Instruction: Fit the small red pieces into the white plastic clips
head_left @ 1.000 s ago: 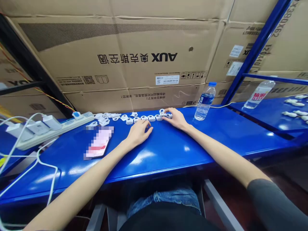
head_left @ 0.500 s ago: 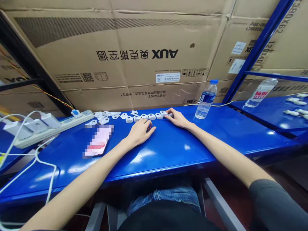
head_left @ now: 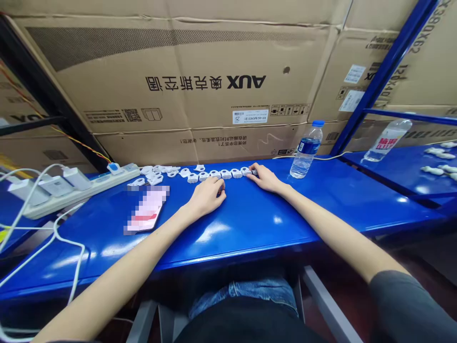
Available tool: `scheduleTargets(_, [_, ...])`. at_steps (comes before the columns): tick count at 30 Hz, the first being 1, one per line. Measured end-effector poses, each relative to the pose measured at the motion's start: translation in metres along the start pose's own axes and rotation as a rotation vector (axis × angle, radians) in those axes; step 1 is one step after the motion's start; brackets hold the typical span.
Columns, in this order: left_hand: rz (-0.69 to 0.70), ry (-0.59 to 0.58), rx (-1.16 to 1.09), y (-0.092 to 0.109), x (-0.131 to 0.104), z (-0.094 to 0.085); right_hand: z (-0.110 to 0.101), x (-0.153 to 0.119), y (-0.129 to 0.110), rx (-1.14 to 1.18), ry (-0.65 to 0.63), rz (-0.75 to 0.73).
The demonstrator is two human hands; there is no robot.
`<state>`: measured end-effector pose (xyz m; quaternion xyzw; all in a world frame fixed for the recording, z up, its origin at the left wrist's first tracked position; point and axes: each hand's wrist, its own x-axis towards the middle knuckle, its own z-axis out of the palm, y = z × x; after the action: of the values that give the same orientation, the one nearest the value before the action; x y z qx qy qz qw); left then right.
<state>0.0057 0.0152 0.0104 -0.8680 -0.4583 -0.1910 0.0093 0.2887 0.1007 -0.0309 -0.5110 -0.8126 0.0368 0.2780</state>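
Observation:
A row of small white plastic pieces (head_left: 224,174), each with a rounded loop on top, lies along the back of the blue table. My right hand (head_left: 266,179) has its fingers closed at the white plastic piece (head_left: 245,172) on the row's right end; a bit of something grey shows by the fingertips. In front of the row, my left hand (head_left: 206,194) rests with curled fingers around a small dark thing with a reddish glint, mostly hidden by the hand. More white pieces (head_left: 156,179) lie in a loose heap left of the row.
A phone (head_left: 148,209), partly blurred out, lies left of my left hand. Beyond my right hand stands a water bottle (head_left: 306,150). A power strip (head_left: 96,187) with chargers and white cables is at left. Large cardboard boxes (head_left: 200,57) rise behind the blue table (head_left: 250,228).
The white piece at my right fingertips has come down level with the others at the row's right end. My left fingers have curled in slightly more.

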Motion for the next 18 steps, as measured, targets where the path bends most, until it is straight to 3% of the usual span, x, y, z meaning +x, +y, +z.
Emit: scheduleTargets(18, [-0.054, 0.050, -0.068, 0.0034, 0.0009, -0.0078, -0.0089, -0.0043, -0.0037, 0.041, -0.028, -0.031])
